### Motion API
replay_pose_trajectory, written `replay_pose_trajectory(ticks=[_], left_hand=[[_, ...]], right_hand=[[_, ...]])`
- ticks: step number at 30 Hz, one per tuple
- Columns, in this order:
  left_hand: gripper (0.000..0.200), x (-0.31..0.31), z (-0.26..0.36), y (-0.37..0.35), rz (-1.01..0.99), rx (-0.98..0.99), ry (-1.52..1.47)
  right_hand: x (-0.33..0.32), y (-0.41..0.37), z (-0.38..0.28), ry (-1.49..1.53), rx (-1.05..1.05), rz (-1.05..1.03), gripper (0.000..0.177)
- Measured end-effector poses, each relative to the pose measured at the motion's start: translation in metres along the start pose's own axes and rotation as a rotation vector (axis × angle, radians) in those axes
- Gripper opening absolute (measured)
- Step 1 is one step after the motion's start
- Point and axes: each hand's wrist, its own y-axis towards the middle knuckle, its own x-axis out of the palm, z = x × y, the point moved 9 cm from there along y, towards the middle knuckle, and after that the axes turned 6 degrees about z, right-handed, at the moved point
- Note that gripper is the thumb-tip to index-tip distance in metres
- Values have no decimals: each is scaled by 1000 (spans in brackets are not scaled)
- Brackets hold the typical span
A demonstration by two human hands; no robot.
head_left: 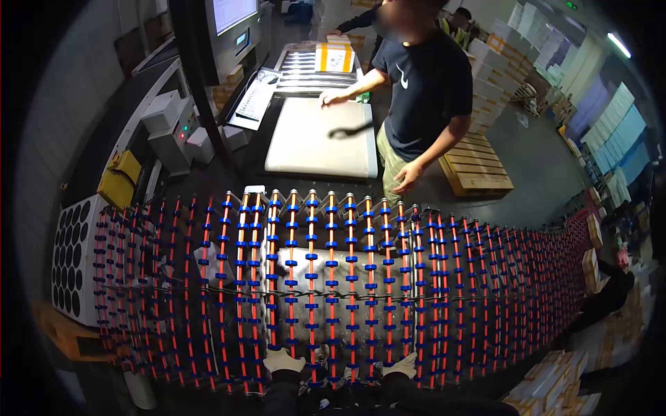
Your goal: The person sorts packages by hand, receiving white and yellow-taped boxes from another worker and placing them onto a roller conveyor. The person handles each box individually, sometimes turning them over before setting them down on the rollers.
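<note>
My left hand (284, 360), in a pale glove, rests on the near edge of a skate-wheel conveyor (312, 256) with blue wheels on orange-red rods. My right hand (401, 365), gloved the same way, lies farther along the same edge. Both look flattened on the conveyor and nothing shows in them, though the fingers are small in view. Across from me a person in a dark T-shirt (430, 83) stands beside a pale belt conveyor (322, 139), one hand (335, 97) over it.
A taped white box (334, 57) sits on metal rollers beyond the belt. Left of it are a keyboard (258, 100) and a monitor (232, 12). A wooden pallet (475, 164) stands behind the person. Taped boxes (551, 381) lie at the lower right.
</note>
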Motion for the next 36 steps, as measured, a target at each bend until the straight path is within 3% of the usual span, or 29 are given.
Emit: replay_pose_trajectory(ticks=[9,14,17,21,23,27,30,31,33,34,35,36], left_hand=[[69,2,2,-4,80,23,5],[74,-5,2,-11,125,44,19],[75,0,1,-13,119,49,9],[77,8,-3,-13,151,58,9],[78,8,-5,-17,124,20,45],[78,4,-10,-27,196,46,-8],[80,6,-12,-37,158,38,-91],[76,9,-13,-34,228,62,-92],[70,4,-16,-50,302,63,-139],[70,4,-18,-57,337,61,-156],[69,-3,-18,-69,376,55,-176],[72,-1,-20,-79,294,28,-209]], right_hand=[[-15,-9,0,247,-146,179,159],[-32,-16,1,211,-108,144,160],[-32,-21,2,225,-99,8,160],[-30,-19,2,216,-79,75,153],[-39,-21,0,245,-104,234,151],[-43,-25,4,316,-103,259,148],[-57,-35,8,355,-106,269,128],[-54,-31,12,352,-110,270,128],[-20,-8,1,347,-151,27,151],[-5,5,-3,337,-173,83,153],[-8,3,-2,282,-150,39,151],[-21,-7,3,321,-179,148,131]])
